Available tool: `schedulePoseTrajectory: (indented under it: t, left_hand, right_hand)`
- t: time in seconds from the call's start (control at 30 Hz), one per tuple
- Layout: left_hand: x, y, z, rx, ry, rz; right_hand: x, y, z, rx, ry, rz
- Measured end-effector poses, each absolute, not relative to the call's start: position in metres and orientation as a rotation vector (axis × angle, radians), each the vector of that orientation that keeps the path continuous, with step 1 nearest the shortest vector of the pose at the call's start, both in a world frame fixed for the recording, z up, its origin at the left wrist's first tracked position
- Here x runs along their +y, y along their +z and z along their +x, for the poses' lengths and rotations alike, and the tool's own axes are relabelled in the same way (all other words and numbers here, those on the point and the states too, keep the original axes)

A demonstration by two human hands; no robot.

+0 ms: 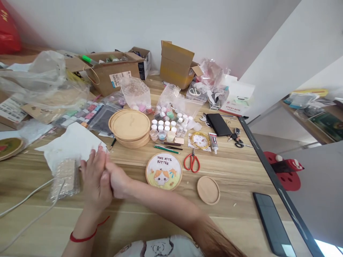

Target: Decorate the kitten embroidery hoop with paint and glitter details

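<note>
My left hand (95, 180) and my right hand (118, 178) are pressed palm to palm above the left part of the table. The left fingers are stretched out and point away from me. The right fingers lie flat along them, partly hidden and blurred at the tips. Whatever may lie between the palms is hidden. Just beyond the hands is a crumpled white paper sheet (76, 141). A clear-wrapped pack of beige pieces (65, 175) sits left of my left hand. Right of my hands lies a round hoop with a kitten picture and lettering (164, 171).
Stacked round wooden trays (130, 123), several small jars (160, 123), red-handled scissors (191, 161), a small round wooden tray (208, 190) and a glue tube (213, 141) occupy the table. A phone (272, 221) lies near the right edge. Cardboard boxes (118, 69) line the wall; a white cable (29, 200) crosses the left.
</note>
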State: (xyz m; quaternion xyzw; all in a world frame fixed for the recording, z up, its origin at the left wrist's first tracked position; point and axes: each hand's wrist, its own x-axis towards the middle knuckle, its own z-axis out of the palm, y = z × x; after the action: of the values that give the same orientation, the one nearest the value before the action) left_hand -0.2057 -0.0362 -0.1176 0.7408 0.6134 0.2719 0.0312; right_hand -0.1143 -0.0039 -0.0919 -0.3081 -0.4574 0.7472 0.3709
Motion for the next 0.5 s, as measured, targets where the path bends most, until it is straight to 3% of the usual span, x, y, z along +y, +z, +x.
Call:
schedulePoseTrajectory:
  t: [0.1,0.17,0.23,0.33,0.43,0.5]
  left_hand:
    - [-0.037,-0.124,-0.195,2.068,1.023,2.176]
    - [-0.04,-0.122,-0.189,1.897,1.135,2.297]
    - [-0.041,-0.118,-0.186,1.634,1.054,2.516]
    - [-0.036,-0.114,-0.197,1.948,0.913,2.404]
    - [-0.031,-0.112,-0.21,2.015,1.062,2.249]
    - [-0.032,-0.111,-0.21,1.768,1.142,2.229]
  right_hand:
    - [0.003,-0.081,-0.104,-0.955,1.938,-0.697]
    - [0.003,-0.076,-0.094,-0.829,1.972,-0.634]
    - [-0.001,-0.074,-0.081,-0.774,2.114,-0.53]
    - [-0.015,-0.074,-0.048,-0.799,2.249,-0.423]
    - [-0.032,-0.081,0.001,-0.987,1.972,-0.676]
    - [-0.041,-0.091,0.037,-1.036,1.688,-1.034]
